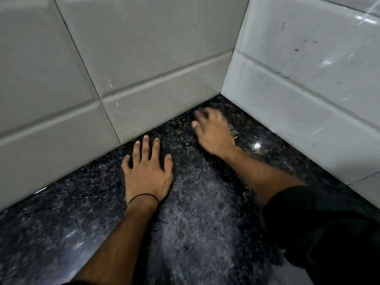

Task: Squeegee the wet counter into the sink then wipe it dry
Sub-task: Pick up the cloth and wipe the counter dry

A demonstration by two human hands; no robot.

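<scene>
My left hand (147,173) lies flat on the black speckled granite counter (195,212). Its fingers are straight and spread, and the fingertips stop just short of the grey tiled back wall (144,68). It sits out from the wall corner (223,89) and to that corner's left, and it holds nothing. A thin black band (144,196) circles that wrist.

My right hand (213,134) is much closer to the wall corner, low over the counter just in front of where the back wall meets the pale marbled side wall (308,79). It is smeared with blur. The fingers look loosely fanned toward the corner, but I cannot tell whether they grip anything. A small dark-and-pale object (234,131) shows at the hand's outer edge, on the side-wall side, too blurred to name. My black sleeve (318,223) covers that forearm further back from the corner.

The counter fills everything below the two walls and runs from the corner toward me. A greyish, mottled wet film (191,202) spreads between my forearms. A bright glint (257,146) sits on the stone beside the side wall, just past my right wrist.
</scene>
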